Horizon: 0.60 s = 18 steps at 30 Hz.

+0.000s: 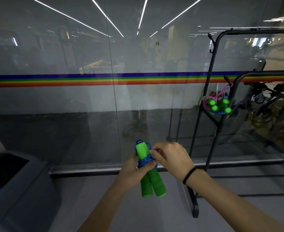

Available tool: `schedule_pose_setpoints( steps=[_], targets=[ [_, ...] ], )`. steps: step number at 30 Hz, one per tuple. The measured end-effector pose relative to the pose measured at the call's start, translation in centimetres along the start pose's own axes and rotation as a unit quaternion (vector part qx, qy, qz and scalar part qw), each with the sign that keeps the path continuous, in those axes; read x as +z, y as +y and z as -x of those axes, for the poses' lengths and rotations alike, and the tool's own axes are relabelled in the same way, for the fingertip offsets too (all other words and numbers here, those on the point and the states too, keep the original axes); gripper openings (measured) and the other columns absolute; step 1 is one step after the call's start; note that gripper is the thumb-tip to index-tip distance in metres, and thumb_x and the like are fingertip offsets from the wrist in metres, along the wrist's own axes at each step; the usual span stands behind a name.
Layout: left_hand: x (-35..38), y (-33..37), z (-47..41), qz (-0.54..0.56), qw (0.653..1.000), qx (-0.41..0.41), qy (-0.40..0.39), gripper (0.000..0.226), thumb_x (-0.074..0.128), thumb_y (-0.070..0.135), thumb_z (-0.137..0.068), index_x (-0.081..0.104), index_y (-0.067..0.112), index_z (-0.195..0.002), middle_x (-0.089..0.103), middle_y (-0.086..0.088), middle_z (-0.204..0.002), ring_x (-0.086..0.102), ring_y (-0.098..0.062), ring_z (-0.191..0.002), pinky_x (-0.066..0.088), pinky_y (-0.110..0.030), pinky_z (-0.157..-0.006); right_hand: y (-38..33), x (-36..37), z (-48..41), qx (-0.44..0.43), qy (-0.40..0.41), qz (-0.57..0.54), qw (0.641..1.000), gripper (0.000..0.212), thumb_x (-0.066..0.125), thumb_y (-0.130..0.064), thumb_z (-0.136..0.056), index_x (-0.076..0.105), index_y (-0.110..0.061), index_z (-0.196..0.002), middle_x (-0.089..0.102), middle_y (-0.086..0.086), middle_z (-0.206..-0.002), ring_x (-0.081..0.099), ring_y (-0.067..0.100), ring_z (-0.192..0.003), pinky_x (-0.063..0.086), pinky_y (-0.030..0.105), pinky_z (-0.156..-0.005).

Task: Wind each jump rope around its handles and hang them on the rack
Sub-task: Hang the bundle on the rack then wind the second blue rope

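Paired green handles are being clasped in the curled left grip so the blue rope wound round them cannot loosen, its end being pinched by the right grip, probably for tucking, near the black rack.

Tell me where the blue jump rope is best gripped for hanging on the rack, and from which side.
Probably the bare lower half of the two green handles, coming from below. They lie side by side, pointing down, so the left hand can close around both; the blue jump rope windings and top loop stay free for the rack.
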<state>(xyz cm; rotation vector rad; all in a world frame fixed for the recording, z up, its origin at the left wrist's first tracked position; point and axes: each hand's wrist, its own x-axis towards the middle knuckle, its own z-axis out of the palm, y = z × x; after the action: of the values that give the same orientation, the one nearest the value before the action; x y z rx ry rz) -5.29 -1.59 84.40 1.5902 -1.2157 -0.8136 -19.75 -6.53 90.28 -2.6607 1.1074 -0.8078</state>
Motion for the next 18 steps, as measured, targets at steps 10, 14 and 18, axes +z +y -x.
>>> schedule_pose_setpoints(
  steps=[10, 14, 18],
  targets=[
    [2.2, 1.8, -3.5, -0.094, 0.965, 0.213, 0.12, 0.085, 0.063, 0.064, -0.052, 0.048, 0.019, -0.124, 0.037, 0.01, -0.128, 0.032, -0.005, -0.119, 0.022, -0.016, -0.096, 2.7, -1.7, -0.7, 0.098, 0.016, 0.003, 0.995, 0.017, 0.053, -0.033, -0.087, 0.062, -0.02, -0.095, 0.07, 0.009, -0.093, 0.061, 0.03, -0.094, 0.046, 0.036, -0.073],
    [4.3, 3.3, -6.5, -0.033, 0.972, 0.171, 0.16, 0.079, 0.087, 0.024, -0.055, 0.046, 0.007, -0.12, 0.044, -0.008, -0.125, 0.042, -0.023, -0.119, 0.029, -0.024, -0.094, 5.6, -2.0, -2.3, 0.128, 0.046, -0.078, 0.988, 0.01, 0.058, -0.029, -0.084, 0.061, -0.02, -0.084, 0.069, 0.007, -0.081, 0.063, 0.025, -0.08, 0.048, 0.033, -0.067],
    [6.1, 4.4, -10.1, -0.047, 0.965, 0.202, 0.16, 0.081, 0.087, 0.021, -0.056, 0.047, 0.01, -0.125, 0.046, -0.009, -0.127, 0.042, -0.023, -0.12, 0.032, -0.03, -0.099, 9.3, -1.6, -4.9, 0.155, 0.06, -0.202, 0.965, 0.02, 0.063, -0.022, -0.083, 0.055, -0.03, -0.066, 0.061, -0.009, -0.065, 0.056, -0.001, -0.061, 0.04, 0.011, -0.058]
  ],
)
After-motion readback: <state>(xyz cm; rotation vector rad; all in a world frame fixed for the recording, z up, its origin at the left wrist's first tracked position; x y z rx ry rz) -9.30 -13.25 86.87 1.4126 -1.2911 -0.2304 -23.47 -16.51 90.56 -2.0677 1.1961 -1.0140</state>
